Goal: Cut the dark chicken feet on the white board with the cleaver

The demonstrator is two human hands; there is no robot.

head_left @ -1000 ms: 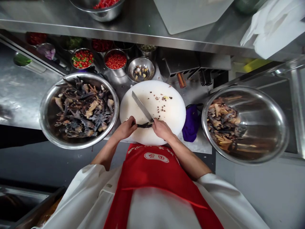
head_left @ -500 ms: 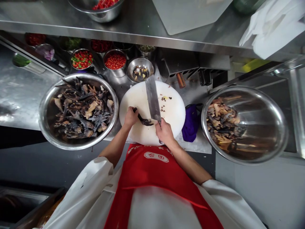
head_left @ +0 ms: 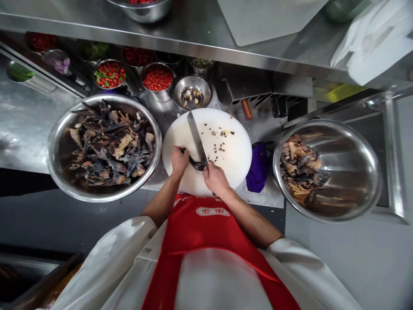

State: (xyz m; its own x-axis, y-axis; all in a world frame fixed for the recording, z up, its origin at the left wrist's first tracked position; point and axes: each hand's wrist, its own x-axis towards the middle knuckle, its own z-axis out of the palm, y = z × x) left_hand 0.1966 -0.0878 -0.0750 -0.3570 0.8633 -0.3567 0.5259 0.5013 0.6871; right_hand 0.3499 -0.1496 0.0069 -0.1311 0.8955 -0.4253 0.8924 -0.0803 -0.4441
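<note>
My left hand (head_left: 180,161) is closed around the shank of a dark chicken foot (head_left: 196,165), whose toes point right over the round white cutting board (head_left: 176,129). My right hand (head_left: 216,177) grips the handle of a cleaver (head_left: 197,137). The blade stands on edge across the toe end of the foot, its tip toward the far rim of the board; whether it has cut in I cannot tell. Small dark bits (head_left: 219,148) lie scattered on the board right of the blade.
A steel bowl heaped with chicken feet (head_left: 53,150) stands left. A second steel bowl (head_left: 355,172) holds more pieces at right. Beside the board lies a purple cloth (head_left: 257,168). Behind are a small bowl of scraps (head_left: 206,92), chopped red chillies (head_left: 157,80) and a knife rack (head_left: 248,82).
The cleaver has swung left, from lying nearly flat to standing on edge over the chicken foot's toes. My right hand moved slightly left. More dark bits show on the board.
</note>
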